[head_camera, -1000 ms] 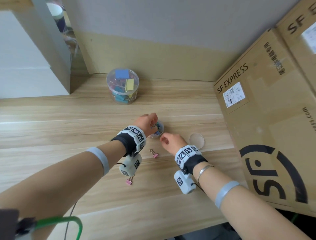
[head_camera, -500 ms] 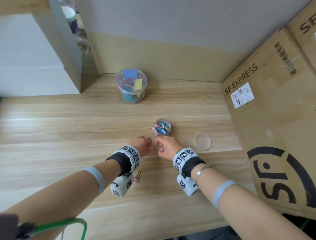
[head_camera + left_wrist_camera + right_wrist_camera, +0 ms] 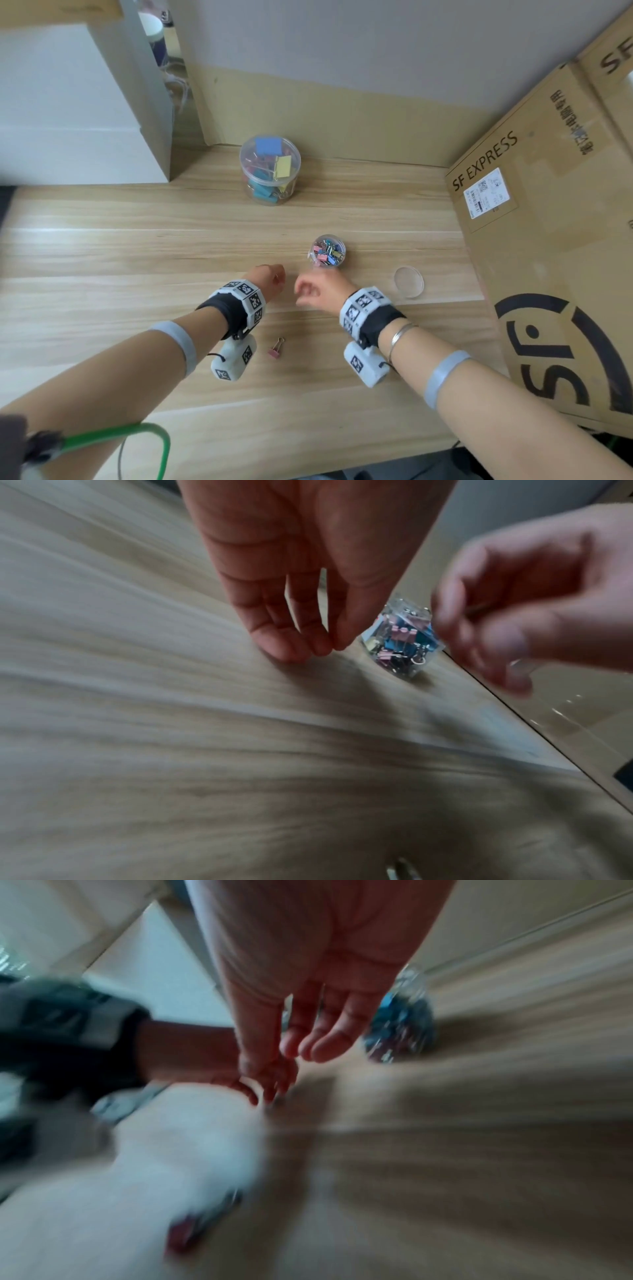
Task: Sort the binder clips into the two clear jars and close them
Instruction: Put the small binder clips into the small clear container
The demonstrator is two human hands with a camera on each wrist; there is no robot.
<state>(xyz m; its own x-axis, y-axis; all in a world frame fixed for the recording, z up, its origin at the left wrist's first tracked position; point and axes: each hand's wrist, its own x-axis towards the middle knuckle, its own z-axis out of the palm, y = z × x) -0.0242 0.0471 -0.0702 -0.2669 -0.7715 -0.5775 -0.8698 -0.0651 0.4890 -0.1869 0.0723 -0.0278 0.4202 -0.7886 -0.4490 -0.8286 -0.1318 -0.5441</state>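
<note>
The small clear jar (image 3: pixel 328 251) stands open, full of small coloured binder clips, and it also shows in the left wrist view (image 3: pixel 400 642). Its clear lid (image 3: pixel 408 281) lies to its right. The large jar (image 3: pixel 270 169) at the back holds big clips under a lid. A pink binder clip (image 3: pixel 275 348) lies on the table near my wrists. My left hand (image 3: pixel 270 278) hovers in front of the small jar, fingers (image 3: pixel 294 642) straight down and holding nothing. My right hand (image 3: pixel 305 291) is curled, and its thumb and forefinger (image 3: pixel 270 1091) pinch a small clip, blurred.
An SF Express cardboard box (image 3: pixel 548 240) leans along the right side of the wooden table (image 3: pixel 137 246). A white cabinet (image 3: pixel 68 102) stands at the back left, with the wall behind. A green cable (image 3: pixel 137 435) loops at the near left.
My left hand has drawn back from the small jar toward me. My right hand has picked up the clip that lay between the hands. One pink clip stays on the table.
</note>
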